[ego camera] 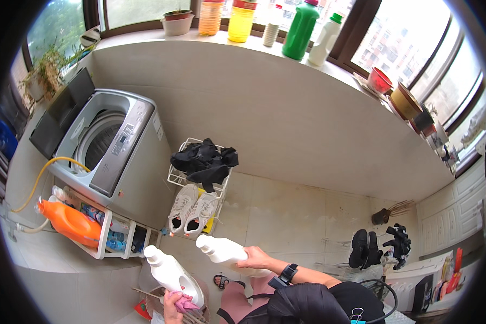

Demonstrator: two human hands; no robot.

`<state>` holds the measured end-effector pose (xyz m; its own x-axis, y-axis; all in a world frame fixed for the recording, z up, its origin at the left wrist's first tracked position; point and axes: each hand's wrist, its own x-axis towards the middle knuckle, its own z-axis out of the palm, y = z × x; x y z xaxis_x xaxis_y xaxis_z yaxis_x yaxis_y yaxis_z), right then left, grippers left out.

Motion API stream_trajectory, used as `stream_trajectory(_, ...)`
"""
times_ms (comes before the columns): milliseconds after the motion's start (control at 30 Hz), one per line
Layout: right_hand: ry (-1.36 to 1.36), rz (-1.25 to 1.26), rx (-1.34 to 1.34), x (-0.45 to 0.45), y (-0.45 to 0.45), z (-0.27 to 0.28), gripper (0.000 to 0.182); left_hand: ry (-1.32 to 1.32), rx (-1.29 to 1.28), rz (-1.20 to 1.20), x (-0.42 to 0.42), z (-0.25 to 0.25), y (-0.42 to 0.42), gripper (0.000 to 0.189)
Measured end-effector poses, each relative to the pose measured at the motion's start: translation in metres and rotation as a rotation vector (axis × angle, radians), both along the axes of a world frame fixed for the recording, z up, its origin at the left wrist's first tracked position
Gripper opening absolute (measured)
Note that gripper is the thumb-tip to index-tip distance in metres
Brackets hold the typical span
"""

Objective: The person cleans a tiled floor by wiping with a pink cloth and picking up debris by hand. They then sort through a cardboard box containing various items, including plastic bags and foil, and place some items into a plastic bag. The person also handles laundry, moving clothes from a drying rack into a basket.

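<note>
My left hand [176, 305], low in the view, holds a white plastic bottle [172, 271] with a white cap, along with a pink cloth [184, 303] pressed against its lower part. To the right, my right hand [254, 259] grips a second white plastic bottle [222, 250], tilted with its cap towards the upper left. The two bottles are apart. Left of them an orange detergent jug [71, 222] lies in a white plastic rack [104, 239] with other bottles. Beyond stands a top-loading washing machine [125, 150], its lid up.
A wire rack [171, 178] holds black cloth [204, 162], with white sneakers [194, 210] below. A yellow hose [38, 180] runs to the washer. Bottles and pots line the windowsill [146, 38]. Black shoes [358, 249] stand at right; a bin [202, 283] is beside my legs.
</note>
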<state>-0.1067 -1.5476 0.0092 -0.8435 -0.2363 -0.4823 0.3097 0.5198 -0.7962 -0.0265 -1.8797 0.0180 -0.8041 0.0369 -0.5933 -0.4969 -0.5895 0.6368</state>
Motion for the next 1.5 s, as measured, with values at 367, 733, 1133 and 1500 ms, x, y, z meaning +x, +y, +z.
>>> stream_trajectory(367, 0.350, -0.572, -0.302, -0.016, 0.209, 0.115, 0.038, 0.331, -0.112, -0.396, -0.099, 0.123, 0.171, 0.051)
stream_trajectory(733, 1.051, -0.715, -0.556, -0.082, 0.407, 0.299, 0.023, 0.972, -0.082, -0.450, -0.205, 0.318, 0.428, 0.078)
stream_trajectory(1133, 1.403, -0.858, -0.554, -0.213, 0.493, 0.404, 0.017, 1.225, 0.307, -0.770, -0.419, 0.443, 0.613, 0.022)
stream_trajectory(1500, 1.350, -0.993, -0.536, -0.341, 0.556, 0.399, 0.018, 1.201, 0.131, -0.874, -0.552, 0.417, 0.723, 0.053)
